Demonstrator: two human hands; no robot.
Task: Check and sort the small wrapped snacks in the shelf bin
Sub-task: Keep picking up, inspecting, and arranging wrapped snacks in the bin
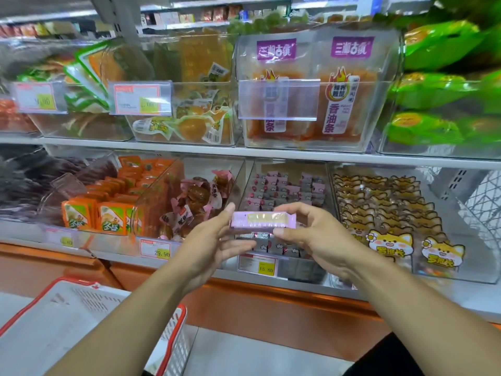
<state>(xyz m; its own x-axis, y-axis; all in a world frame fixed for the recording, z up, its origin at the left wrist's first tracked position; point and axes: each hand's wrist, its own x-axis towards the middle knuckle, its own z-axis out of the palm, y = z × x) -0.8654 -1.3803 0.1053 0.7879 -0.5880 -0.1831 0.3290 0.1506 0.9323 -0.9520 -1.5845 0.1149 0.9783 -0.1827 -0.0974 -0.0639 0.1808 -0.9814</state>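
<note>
Nearest, at 7 o'clock, a white basket with a red rim sits below the forearms. Both arms reach up from the bottom edge toward centre frame.

At centre, a pink bar is held level between the two hands, in front of the shelf and clear of the bin. Left hand takes the bar's left end: fingers only loosely bent, fingertips on the end, hand mostly open below it. Right hand pinches the right end, thumb on the lower front edge, fingers curled narrowly over the top. The pale panel on the wrapper faces the camera; its print is too blurred to read.

Step in hand, by my reading: checking this one snack. Done well, that means keeping the bar flat and steady, gripping by the ends only so the panel is uncovered, turning it to see seams and back, then placing it with like pieces.

Just behind, at 12 o'clock from the hands, the bin holds rows of small pink-and-grey wrapped snacks; a price tag hangs on its front.

Beyond, at 3 o'clock, cat-print packets; at 9 o'clock, orange packs. Upper shelf at 12 o'clock carries purple-labelled bags.
</note>
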